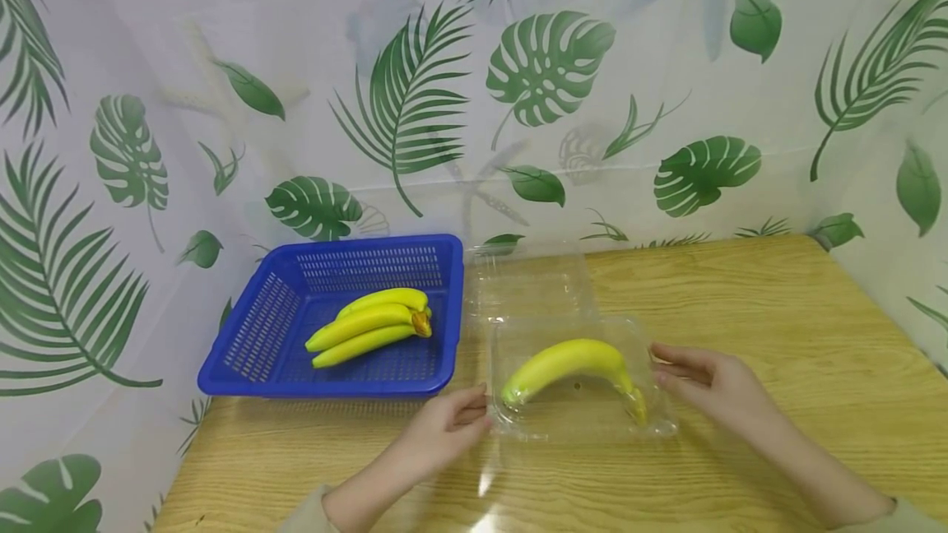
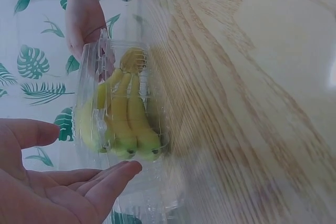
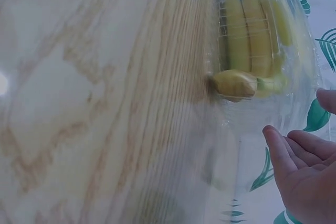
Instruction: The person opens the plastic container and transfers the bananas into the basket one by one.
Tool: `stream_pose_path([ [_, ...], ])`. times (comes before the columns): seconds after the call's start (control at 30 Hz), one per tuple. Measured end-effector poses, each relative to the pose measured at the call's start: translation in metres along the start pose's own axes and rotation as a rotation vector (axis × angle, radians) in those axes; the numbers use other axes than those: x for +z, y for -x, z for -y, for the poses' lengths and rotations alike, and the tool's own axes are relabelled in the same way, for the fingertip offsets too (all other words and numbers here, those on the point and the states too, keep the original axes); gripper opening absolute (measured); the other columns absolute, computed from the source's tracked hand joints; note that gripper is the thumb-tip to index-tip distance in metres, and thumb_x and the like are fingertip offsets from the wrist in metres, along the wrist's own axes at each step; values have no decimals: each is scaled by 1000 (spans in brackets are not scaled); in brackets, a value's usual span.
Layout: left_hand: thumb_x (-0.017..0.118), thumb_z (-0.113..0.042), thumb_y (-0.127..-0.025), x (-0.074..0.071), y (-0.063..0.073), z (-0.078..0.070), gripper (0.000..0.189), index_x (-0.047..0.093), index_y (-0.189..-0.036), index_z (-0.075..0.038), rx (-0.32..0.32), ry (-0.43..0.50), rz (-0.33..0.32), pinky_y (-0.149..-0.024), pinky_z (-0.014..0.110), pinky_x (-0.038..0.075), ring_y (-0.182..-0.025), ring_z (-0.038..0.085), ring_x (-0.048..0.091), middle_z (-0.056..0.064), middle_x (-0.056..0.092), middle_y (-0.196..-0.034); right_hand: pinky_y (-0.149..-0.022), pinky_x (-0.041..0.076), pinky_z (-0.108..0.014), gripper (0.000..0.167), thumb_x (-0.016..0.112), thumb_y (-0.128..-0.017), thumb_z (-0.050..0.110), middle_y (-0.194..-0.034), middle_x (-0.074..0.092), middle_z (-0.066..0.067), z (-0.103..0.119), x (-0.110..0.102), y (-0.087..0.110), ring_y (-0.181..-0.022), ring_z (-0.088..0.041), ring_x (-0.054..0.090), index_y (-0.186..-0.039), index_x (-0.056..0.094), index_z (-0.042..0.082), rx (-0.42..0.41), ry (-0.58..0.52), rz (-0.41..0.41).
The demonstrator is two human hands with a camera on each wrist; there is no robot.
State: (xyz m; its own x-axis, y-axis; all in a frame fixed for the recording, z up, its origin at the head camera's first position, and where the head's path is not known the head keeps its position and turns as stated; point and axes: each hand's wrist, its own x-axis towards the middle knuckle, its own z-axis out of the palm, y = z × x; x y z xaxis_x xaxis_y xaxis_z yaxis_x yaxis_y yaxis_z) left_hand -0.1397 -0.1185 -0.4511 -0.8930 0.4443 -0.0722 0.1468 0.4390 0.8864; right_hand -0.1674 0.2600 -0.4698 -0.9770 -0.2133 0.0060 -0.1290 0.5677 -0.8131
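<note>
A clear plastic clamshell box (image 1: 578, 426) lies on the table with its transparent lid (image 1: 533, 282) folded back behind it. Inside the box is a yellow banana bunch (image 1: 570, 356); the head view shows mostly its top banana, while both wrist views show several side by side. My left hand (image 1: 447, 426) is at the box's left side, thumb and fingers (image 2: 113, 182) spread apart with nothing between them. On the opposite side my right hand (image 1: 714, 385) has its fingertips close to the box wall, the fingers (image 3: 281, 153) loosely extended and the thumb apart.
Left of the box stands a blue plastic basket (image 1: 244, 377) with perforated walls, holding another banana bunch (image 1: 370, 327). A white leaf-patterned curtain (image 1: 444, 130) hangs behind and along the sides of the wooden table (image 1: 778, 311).
</note>
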Motion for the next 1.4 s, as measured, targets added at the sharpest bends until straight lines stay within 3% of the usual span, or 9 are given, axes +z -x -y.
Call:
stream_pose_path([
  [0.4, 62, -16, -105, -5, 6, 2, 57, 47, -148, 18, 36, -6, -15, -109, 58, 55, -131, 54, 62, 38, 55, -148, -85, 59, -12, 53, 70, -104, 21, -143, 64, -31, -2, -7, 6, -104, 18, 63, -144, 58, -11, -70, 11, 1],
  [0.5, 65, -18, -104, -6, 10, 2, 57, 50, -148, 15, 54, -79, -52, -110, 60, 53, -131, 54, 62, 36, 55, -149, -85, 60, -12, 52, 71, -104, 21, -144, 64, -30, -1, -10, 9, -107, 15, 65, -144, 58, -9, -91, 27, -11],
  [0.67, 67, -26, -104, -7, 19, -5, 57, 54, -150, 5, 68, -280, -117, -110, 61, 54, -129, 46, 65, 27, 59, -151, -85, 60, -11, 49, 73, -102, 18, -141, 67, -28, 3, -14, 15, -107, 13, 66, -143, 61, -6, -134, 54, -42],
  [0.73, 67, -27, -104, -8, 22, -10, 58, 54, -152, 2, 72, -319, -128, -110, 61, 54, -128, 43, 66, 24, 58, -153, -84, 59, -10, 48, 74, -101, 16, -140, 68, -27, 4, -15, 17, -107, 15, 65, -142, 63, -6, -152, 73, -55],
  [0.93, 69, -21, -102, -6, 24, -22, 58, 52, -154, -2, 129, -372, -166, -119, 61, 46, -142, 42, 57, 20, 57, -156, -86, 55, -5, 48, 77, -98, 11, -140, 69, -22, 6, -16, 22, -111, 21, 59, -142, 64, -1, -223, 102, -84],
  [1.1, 73, -20, -98, 0, 20, -27, 63, 51, -155, -3, 178, -428, -179, -119, 59, 47, -140, 40, 59, 19, 56, -157, -94, 49, 1, 54, 84, -90, 6, -141, 68, 14, 7, -10, 28, -118, 20, 58, -141, 67, 7, -354, 131, -138],
  [1.2, 75, -21, -97, 5, 17, -27, 66, 50, -155, -2, 211, -448, -169, -120, 59, 46, -145, 39, 55, 18, 53, -160, -98, 45, 3, 58, 88, -85, 8, -140, 63, 25, 8, -4, 31, -121, 21, 55, -139, 69, 10, -402, 172, -169],
  [1.33, 78, -21, -95, 12, 11, -23, 70, 49, -156, -2, 234, -470, -159, -123, 59, 43, -150, 37, 49, 15, 49, -164, -100, 40, 5, 62, 91, -84, 11, -141, 69, 11, 7, 1, 34, -124, 23, 51, -141, 68, 15, -417, 236, -197],
  [1.4, 78, -22, -95, 15, 9, -21, 72, 47, -157, -3, 232, -487, -156, -124, 59, 41, -152, 36, 47, 13, 46, -166, -100, 39, 5, 65, 92, -83, 14, -140, 71, 4, 6, 3, 34, -124, 18, 54, -143, 67, 17, -414, 287, -216],
])
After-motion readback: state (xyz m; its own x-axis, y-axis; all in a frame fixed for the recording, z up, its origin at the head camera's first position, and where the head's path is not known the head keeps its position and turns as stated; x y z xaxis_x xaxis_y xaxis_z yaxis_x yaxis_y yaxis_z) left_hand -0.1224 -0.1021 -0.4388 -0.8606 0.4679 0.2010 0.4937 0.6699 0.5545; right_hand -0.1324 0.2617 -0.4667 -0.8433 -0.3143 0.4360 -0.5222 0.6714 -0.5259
